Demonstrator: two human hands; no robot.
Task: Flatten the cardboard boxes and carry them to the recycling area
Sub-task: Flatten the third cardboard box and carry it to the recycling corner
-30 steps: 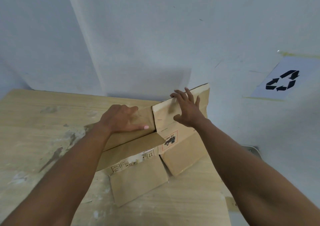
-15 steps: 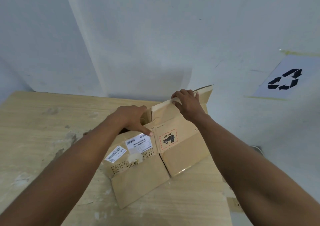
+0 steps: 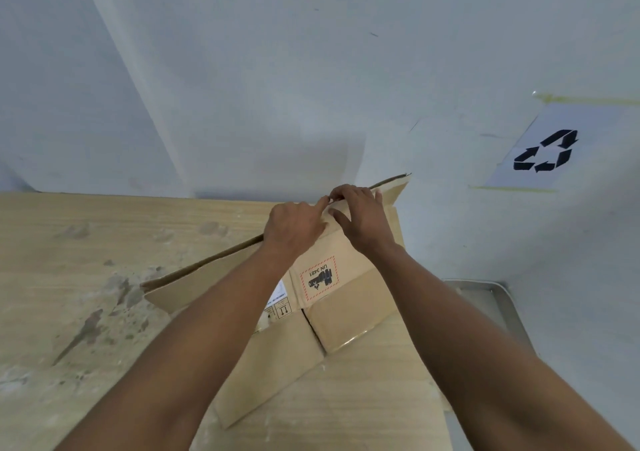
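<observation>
The brown cardboard box sits half squashed on the wooden table by the wall, and the left hand and right hand are close together at its far top edge, fingers curled, holding that edge.

left grip: bare | right grip: bare | forearms: both bare
</observation>
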